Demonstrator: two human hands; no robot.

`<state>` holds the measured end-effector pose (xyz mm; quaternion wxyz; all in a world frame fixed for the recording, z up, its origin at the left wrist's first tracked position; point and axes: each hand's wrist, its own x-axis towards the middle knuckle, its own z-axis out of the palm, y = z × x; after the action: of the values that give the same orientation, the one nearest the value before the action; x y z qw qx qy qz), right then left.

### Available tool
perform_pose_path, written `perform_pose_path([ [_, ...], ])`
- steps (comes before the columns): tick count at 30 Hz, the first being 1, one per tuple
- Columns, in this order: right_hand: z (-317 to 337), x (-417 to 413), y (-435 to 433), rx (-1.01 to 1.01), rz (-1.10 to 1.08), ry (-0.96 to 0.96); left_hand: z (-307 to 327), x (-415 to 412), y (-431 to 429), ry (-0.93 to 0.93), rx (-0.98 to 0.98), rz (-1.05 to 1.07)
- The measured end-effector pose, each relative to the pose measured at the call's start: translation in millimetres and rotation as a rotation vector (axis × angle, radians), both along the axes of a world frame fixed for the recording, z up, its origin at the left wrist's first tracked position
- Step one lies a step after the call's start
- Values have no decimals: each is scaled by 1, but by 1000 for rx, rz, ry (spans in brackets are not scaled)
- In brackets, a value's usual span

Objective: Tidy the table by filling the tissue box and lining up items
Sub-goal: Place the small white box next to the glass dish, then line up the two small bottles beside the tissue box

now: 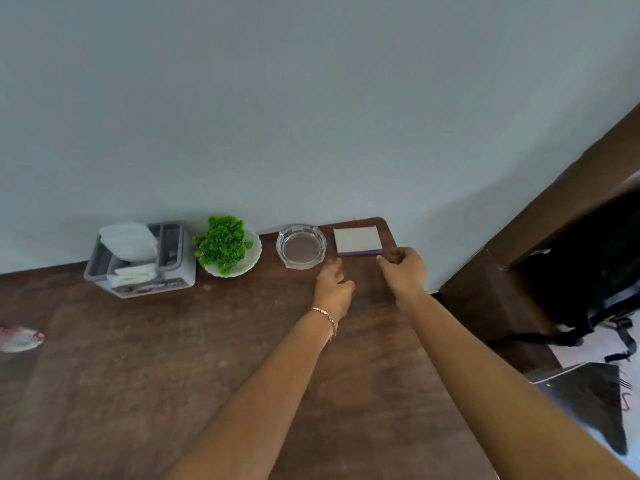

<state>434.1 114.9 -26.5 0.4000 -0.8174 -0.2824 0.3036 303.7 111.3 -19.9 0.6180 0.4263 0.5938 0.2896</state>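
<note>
Four items line the table's (138,375) far edge: grey tissue box (145,268) stuffed with white tissues at left, plant dish (227,251), glass ashtray (301,246), then notepad (357,240). Left hand (334,285) hovers loosely curled and empty near the ashtray; right hand (403,268) pinches at the notepad's near right corner.

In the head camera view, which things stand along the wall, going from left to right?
Grey tissue box → green plant in a white dish → glass ashtray → white pad with purple edge.
</note>
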Motion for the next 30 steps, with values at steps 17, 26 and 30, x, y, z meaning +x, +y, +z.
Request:
perform_pose_path([
  [17, 23, -166, -130, -7, 755, 90, 19, -171, -169, -170, -76, 569],
  [26, 29, -294, -183, -49, 1096, 187, 17, -287, -279, -94, 42, 946],
  [30, 25, -352, -207, -47, 1286, 123, 17, -342, -322, -26, 84, 1145],
])
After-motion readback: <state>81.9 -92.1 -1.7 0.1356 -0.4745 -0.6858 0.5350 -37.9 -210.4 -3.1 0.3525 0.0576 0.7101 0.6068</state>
